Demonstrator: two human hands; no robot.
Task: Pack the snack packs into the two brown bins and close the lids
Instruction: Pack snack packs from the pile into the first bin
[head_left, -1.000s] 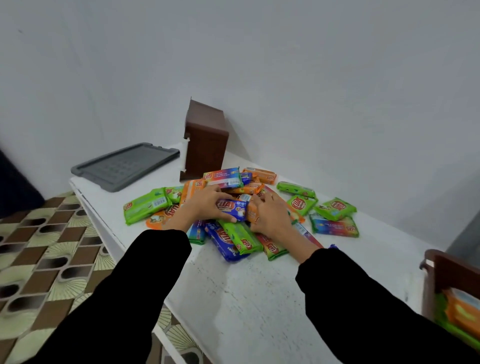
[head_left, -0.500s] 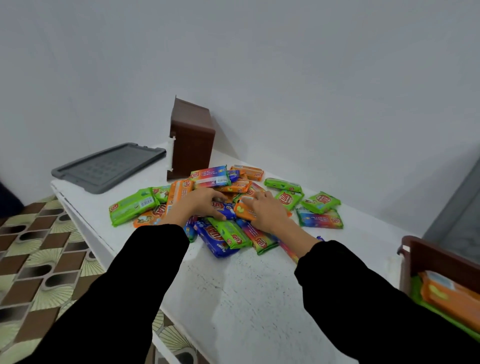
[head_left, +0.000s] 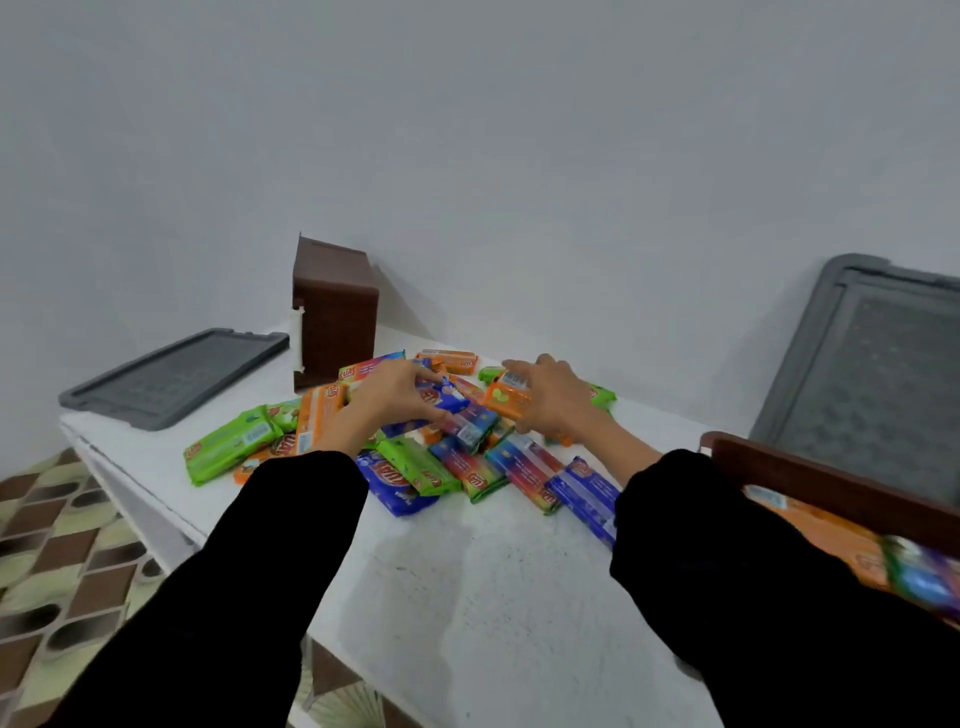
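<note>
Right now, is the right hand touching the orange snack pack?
Touching. The head view shows the right hand with its fingers curled round the orange snack pack, with no gap.

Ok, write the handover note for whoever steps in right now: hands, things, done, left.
Left hand grips a blue pack; right hand grips an orange pack, both over the pile on the white table.
Done: near brown bin, at right, holds some packs.
Left: most packs loose; far brown bin stands on end, inside unseen; left grey lid lies flat, right grey lid stands behind the near bin, both off.
</note>
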